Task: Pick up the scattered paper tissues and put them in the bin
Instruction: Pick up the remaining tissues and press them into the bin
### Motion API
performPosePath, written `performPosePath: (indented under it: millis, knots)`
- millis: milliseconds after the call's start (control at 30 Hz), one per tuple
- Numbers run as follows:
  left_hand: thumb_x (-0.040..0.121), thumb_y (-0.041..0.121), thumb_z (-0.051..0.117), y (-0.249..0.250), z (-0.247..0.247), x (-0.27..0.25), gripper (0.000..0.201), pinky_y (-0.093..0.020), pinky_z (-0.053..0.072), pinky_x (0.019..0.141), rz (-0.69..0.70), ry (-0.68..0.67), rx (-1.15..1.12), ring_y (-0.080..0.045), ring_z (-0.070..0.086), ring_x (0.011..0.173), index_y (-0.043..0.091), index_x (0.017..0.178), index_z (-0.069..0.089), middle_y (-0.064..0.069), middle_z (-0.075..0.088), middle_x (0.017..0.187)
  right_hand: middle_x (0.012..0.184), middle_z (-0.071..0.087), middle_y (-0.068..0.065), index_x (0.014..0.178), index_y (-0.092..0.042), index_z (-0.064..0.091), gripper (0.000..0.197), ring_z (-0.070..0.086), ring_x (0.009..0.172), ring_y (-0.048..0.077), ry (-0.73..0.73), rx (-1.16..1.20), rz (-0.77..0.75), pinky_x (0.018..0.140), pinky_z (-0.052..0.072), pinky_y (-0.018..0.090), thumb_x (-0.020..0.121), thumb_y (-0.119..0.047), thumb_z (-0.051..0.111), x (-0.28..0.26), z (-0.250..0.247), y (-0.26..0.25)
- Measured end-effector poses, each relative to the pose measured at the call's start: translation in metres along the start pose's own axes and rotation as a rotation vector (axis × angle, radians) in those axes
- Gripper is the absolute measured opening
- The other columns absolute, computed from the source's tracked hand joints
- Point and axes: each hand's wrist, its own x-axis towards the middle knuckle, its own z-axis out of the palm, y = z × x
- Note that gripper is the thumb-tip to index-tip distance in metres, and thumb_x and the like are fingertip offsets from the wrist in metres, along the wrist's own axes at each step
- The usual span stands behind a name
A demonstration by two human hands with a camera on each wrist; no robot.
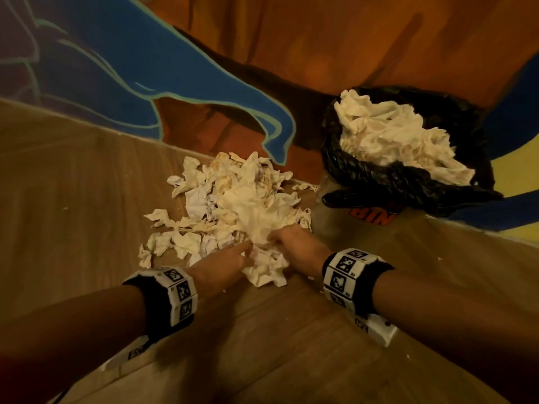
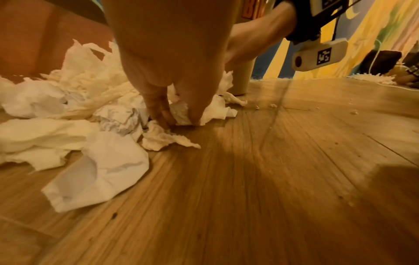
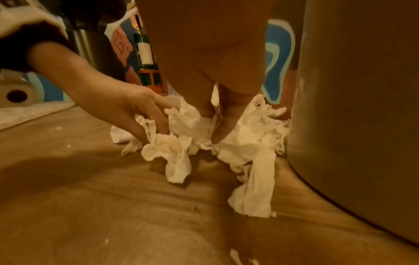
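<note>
A heap of crumpled white tissues [image 1: 233, 205] lies on the wooden floor against the painted wall. To its right stands the bin [image 1: 408, 182] with a black liner, heaped with tissues [image 1: 393, 138]. Both hands reach into the near edge of the heap. My left hand [image 1: 248, 252] pinches a crumpled tissue [image 2: 183, 114] between thumb and fingers [image 2: 158, 114], low on the floor. My right hand [image 1: 274, 240] digs its fingers [image 3: 226, 125] into a bunch of tissues [image 3: 249, 143] close to the bin wall [image 3: 362, 107] and grips it.
The painted wall [image 1: 145, 68] runs right behind the heap and the bin. Small paper crumbs [image 2: 272, 105] dot the floor. A green bottle [image 3: 145, 46] stands farther off in the right wrist view. Bare wooden floor [image 1: 262, 345] lies near me.
</note>
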Motion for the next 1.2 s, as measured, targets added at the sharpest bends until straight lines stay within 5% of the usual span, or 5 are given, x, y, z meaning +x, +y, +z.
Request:
performPosePath:
  millis: [200,567,767,933,1200]
  knots:
    - [0.089,0.003,0.056,-0.010,-0.031,-0.014,0.029,-0.013,0.035,0.093,-0.021,0.271,-0.264,-0.016,0.055,0.115,0.010,0.117,0.062,-0.003,0.059,0.125,0.121,0.066,0.007,0.118,-0.009,0.067,0.028,0.060,0.112,0.017,0.204,0.229,-0.074,0.097,0.047,0.026,0.095,-0.006,0.050,-0.014,-0.046,-0.019]
    - [0.097,0.001,0.043,0.023,-0.115,-0.040,0.025,-0.004,0.043,0.054,-0.415,0.558,-0.915,0.001,0.058,0.054,0.006,0.083,0.063,0.008,0.063,0.053,0.068,0.065,-0.005,0.092,-0.007,0.074,0.026,0.055,0.050,-0.001,0.559,0.285,-0.171,0.046,0.039,0.011,0.092,-0.009,0.048,-0.082,-0.167,-0.053]
    - [0.098,0.022,0.046,0.037,-0.173,-0.008,0.012,-0.029,0.054,0.080,-0.202,0.785,-1.075,-0.022,0.061,0.100,0.025,0.096,0.058,-0.011,0.051,0.120,0.074,0.068,0.019,0.082,0.001,0.070,0.045,0.062,0.063,0.030,0.788,0.238,-0.011,0.058,0.050,0.036,0.094,-0.037,0.050,-0.125,-0.224,-0.011]
    - [0.101,0.022,0.039,0.073,-0.213,0.017,0.017,-0.007,0.049,0.071,-0.086,0.857,-1.011,0.011,0.058,0.091,0.019,0.102,0.056,-0.002,0.047,0.113,0.078,0.062,0.002,0.092,-0.009,0.072,0.031,0.056,0.064,0.010,0.759,-0.040,0.161,0.060,0.040,0.023,0.085,-0.039,0.069,-0.140,-0.230,0.041]
    - [0.099,0.023,0.047,0.129,-0.231,0.067,0.044,-0.014,0.036,0.090,0.132,0.566,-0.394,-0.013,0.051,0.117,0.020,0.142,0.040,0.004,0.055,0.128,0.106,0.055,0.010,0.099,-0.006,0.064,0.027,0.056,0.094,0.032,0.561,-0.175,0.223,0.070,0.043,0.033,0.074,-0.009,0.072,-0.126,-0.214,0.078]
